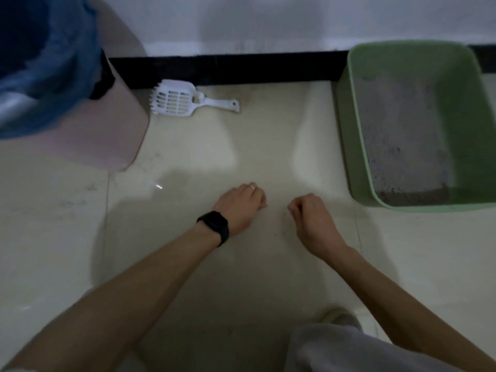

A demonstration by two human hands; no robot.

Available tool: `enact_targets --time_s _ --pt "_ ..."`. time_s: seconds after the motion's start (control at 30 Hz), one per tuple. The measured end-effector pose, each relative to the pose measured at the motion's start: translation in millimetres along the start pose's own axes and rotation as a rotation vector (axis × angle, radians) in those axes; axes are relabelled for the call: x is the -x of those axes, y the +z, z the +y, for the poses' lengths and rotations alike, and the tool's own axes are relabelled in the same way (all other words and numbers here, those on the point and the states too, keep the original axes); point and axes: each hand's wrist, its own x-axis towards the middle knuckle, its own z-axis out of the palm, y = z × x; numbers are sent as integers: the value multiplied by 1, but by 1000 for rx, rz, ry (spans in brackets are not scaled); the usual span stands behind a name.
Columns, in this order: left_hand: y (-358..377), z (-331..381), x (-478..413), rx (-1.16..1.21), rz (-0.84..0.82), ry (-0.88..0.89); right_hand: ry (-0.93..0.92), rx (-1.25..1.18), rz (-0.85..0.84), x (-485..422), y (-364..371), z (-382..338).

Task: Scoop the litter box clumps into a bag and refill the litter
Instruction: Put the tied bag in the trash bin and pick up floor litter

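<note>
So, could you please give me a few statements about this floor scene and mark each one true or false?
1. The white scoop lies on the floor by the black skirting. True.
2. The left hand grips the scoop. False: it is curled, holding nothing visible.
3. The green litter box holds grey litter. True.
4. The pink bin has no liner. False: a blue bag lines it.
5. The right hand wears the watch. False: the watch is on the left wrist.

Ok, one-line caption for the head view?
Both hands empty over floor; scoop by bagged bin, litter box right.
</note>
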Motion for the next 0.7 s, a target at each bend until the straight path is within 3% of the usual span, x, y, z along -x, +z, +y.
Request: enact_targets --time_s 0.17,0.37,0.43,0.53,0.6,0.7 --pt "-124 -36 9 78 244 -87 -43 -196 82 -71 -63 -85" --pt "-294 -74 78 -71 574 -54 -510 -231 99 -165 -114 -252" --pt "-339 -103 107 -116 623 -123 -648 -183 84 -190 -116 -307" --pt "-375 -159 137 -182 576 -366 -712 -32 1 -224 -104 -376" --pt "-378 -190 151 -219 442 -495 -696 154 -83 -243 -86 -406" --pt "-365 -223 164 -200 211 -555 -637 305 -306 -264 -62 -423"
